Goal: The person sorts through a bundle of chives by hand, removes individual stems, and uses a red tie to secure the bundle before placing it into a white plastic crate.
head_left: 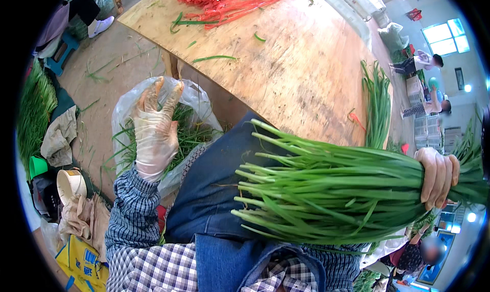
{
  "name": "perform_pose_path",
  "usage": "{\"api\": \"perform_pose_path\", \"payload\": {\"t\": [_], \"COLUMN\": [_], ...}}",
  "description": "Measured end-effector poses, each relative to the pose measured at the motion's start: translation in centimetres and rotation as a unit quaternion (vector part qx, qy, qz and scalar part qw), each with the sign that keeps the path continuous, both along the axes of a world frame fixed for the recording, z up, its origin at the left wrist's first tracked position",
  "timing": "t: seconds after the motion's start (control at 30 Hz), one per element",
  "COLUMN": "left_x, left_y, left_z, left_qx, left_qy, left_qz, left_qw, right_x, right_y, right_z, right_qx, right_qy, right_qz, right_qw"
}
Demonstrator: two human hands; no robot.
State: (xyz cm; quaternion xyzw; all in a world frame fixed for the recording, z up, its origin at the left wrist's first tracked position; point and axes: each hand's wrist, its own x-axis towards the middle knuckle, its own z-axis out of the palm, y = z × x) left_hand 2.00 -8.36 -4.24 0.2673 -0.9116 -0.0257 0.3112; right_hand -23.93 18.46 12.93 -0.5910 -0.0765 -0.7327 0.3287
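Observation:
A thick bunch of garlic chives [326, 190] lies across my lap and front, its pale cut ends pointing left. My right hand [437, 177], in a thin glove, is wrapped round the bunch toward its leafy end; the thumb is hidden. My left hand [155, 128], in a soiled translucent glove, is raised with fingers stretched and apart, holding nothing. Beneath it hangs a clear plastic bag [120, 111] with green trimmings [190, 128] inside. A smaller bunch of chives [377, 108] rests at the right edge of the wooden table [301, 72].
Red plastic ties [214, 1] are heaped at the table's far end, with loose leaves nearby. On the floor at left are more chives [35, 108], a pale bucket [71, 185], a yellow sack [81, 264] and a blue stool [62, 52]. Other people [421, 62] are at the right.

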Motion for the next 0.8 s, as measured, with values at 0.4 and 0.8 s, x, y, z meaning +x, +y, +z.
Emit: {"api": "perform_pose_path", "payload": {"t": [0.4, 0.8], "left_x": [-2.5, -4.3], "left_y": [8.0, 7.9], "left_z": [1.5, 1.8], "left_qx": [0.385, 0.777], "left_qy": [0.032, 0.093], "left_qz": [-0.395, -0.190], "left_qw": [0.833, 0.593], "right_x": [-0.6, -2.0], "right_y": [0.7, 1.4], "right_z": [-2.3, -4.5], "right_qx": [0.081, 0.167], "right_qy": [-0.063, -0.078], "right_qz": [-0.152, -0.244], "right_qw": [0.983, 0.952]}}
